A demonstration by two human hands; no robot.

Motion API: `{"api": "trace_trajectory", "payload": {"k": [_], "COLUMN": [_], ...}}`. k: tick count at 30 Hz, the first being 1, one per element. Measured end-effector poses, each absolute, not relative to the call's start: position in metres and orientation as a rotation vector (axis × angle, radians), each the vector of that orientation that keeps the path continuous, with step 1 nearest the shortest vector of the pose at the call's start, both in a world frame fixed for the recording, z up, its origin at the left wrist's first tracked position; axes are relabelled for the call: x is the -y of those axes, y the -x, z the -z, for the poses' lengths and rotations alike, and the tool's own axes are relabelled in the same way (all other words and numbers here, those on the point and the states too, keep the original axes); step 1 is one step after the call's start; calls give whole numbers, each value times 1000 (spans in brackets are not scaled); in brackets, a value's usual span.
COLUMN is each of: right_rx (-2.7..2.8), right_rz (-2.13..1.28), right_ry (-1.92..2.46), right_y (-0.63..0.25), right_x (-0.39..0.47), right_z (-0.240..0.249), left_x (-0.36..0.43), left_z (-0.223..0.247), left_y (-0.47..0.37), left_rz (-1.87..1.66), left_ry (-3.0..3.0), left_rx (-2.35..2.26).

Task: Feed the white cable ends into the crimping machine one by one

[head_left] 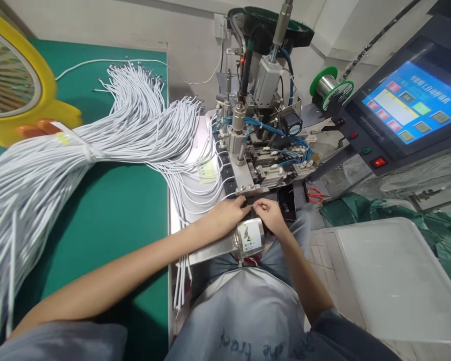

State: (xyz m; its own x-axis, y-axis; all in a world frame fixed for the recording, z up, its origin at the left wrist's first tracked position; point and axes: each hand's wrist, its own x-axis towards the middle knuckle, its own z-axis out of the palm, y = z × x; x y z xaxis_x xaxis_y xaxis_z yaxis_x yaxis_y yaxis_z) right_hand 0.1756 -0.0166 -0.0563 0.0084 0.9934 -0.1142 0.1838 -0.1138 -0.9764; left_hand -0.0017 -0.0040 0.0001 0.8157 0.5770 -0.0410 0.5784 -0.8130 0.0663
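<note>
My left hand (230, 215) reaches in front of the machine's lower edge, thumb and fingers closed on a white cable that they mostly hide. Just to its right, the fingertips of my right hand (271, 214) pinch the thin end of the cable (252, 205). Above both hands stands the benchtop machine (244, 170), with metal cylinders and blue air hoses. Several white cables (203, 204) curve into the dark slots along its left side. Below my hands sits a shiny roll with a white label (250, 235).
A large tied bundle of white cables (116, 135) lies across the green table (135, 215). A yellow fan (48, 95) stands far left. To the right are a solder wire spool (327, 86), a touchscreen (409, 103), red-handled scissors (315, 195) and a pale plastic bin (398, 276).
</note>
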Motion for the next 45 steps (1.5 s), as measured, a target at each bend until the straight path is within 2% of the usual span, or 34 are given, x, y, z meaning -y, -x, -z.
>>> {"api": "trace_trajectory", "payload": {"k": [12, 22, 28, 34, 35, 36, 41, 45], "right_rx": [1182, 1185, 1269, 1208, 1241, 1309, 1643, 1463], "right_rz": [-1229, -1485, -1285, -713, -715, -809, -1701, -1938], "right_ry": [1421, 1372, 1395, 1517, 1494, 1458, 1227, 1197], "right_y": [-169, -169, -171, -162, -155, -145, -82, -51], "right_x": [19, 18, 13, 67, 81, 95, 134, 137], "right_z": [55, 58, 64, 33, 28, 25, 40, 65], "left_x": [5, 8, 13, 13, 12, 11, 8, 8], "left_z": [7, -7, -25, -24, -24, -25, -23, -19], "left_y": [2, -1, 4, 6, 6, 6, 7, 8], "left_rz": [-16, 33, 133, 155, 171, 186, 167, 137], "left_ry": [-2987, -2972, -2909, -2873, -2857, -2837, -2804, -2799], "left_rx": [-917, -943, -1086, -1264, -1323, -1377, -1435, -1435]}}
